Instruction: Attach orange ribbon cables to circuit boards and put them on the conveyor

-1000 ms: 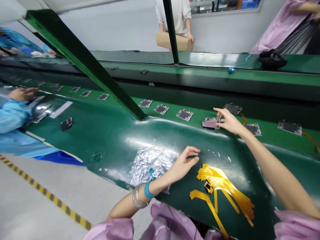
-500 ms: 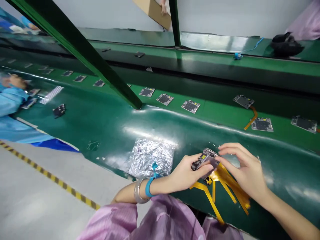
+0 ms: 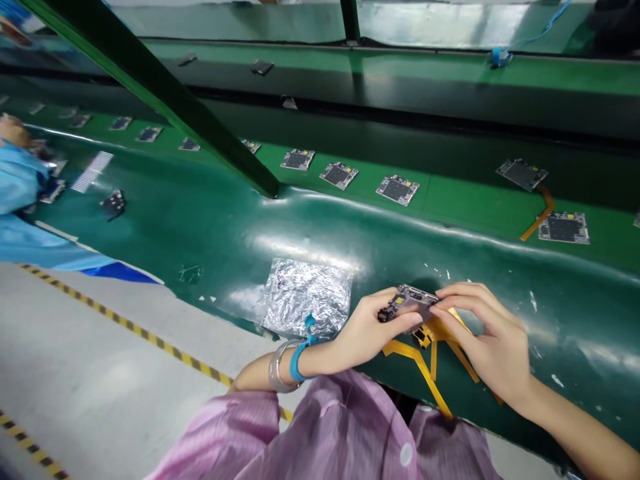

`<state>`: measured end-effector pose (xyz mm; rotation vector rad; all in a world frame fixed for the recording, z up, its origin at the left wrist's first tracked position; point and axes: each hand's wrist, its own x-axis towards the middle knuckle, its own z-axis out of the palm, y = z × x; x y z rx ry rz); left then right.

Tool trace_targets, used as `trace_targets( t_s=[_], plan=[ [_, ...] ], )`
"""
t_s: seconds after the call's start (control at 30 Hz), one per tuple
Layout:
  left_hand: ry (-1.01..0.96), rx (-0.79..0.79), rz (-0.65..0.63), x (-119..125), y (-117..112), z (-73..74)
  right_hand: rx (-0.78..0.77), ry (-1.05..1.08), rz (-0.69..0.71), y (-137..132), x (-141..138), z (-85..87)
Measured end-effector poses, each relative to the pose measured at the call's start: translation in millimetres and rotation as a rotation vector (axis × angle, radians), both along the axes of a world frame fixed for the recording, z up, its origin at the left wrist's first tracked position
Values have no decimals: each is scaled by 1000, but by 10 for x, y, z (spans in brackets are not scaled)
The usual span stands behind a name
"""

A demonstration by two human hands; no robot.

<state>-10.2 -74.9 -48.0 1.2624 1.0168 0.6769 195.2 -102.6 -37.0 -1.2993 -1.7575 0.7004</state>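
My left hand (image 3: 367,330) grips a grey circuit board (image 3: 411,301) by its left side, thumb across its face. The board is tilted and has a small yellow square on it. At the board's right edge, the thumb and fingertips of my right hand (image 3: 495,340) are pinched together on it; whether a smaller part is between them is hidden. Several orange flex cables (image 3: 424,373) lie on the green mat just below, partly covered by my right hand. A crinkled silver foil sheet (image 3: 307,297) lies left of my hands.
Similar circuit boards (image 3: 399,189) lie in a row on the green belt (image 3: 450,210) beyond the mat. A slanted green post (image 3: 200,120) stands at the left. A co-worker's blue sleeve (image 3: 20,180) is at far left, near a black part (image 3: 113,205).
My right hand's fingertips, apart from the board's top edge before, have come onto its right edge. The board is tilted flatter. The view has shifted downward.
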Motion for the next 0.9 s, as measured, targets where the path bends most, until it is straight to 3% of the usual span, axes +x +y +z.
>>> trace_targets(
  t_s=[0.1, 0.23, 0.33, 0.47, 0.7, 0.9],
  plan=[
    [-53, -195, 70, -95, 77, -8, -17, -18, -54, -39, 50, -66],
    [-189, -381, 146, -203, 165, 12, -213, -250, 190, -77, 179, -293],
    [-223, -462, 139, -217, 175, 13, -281, -426, 265, -73, 231, -481],
    [-175, -483, 76, -179, 136, 11, -352, -539, 312, -21, 227, -556],
    [-42, -360, -25, -155, 78, 50, -389, -503, 248, -18, 223, -534],
    [-61, -346, -32, -163, 62, 7, -452, -509, 268, -9, 208, -518]
  ],
)
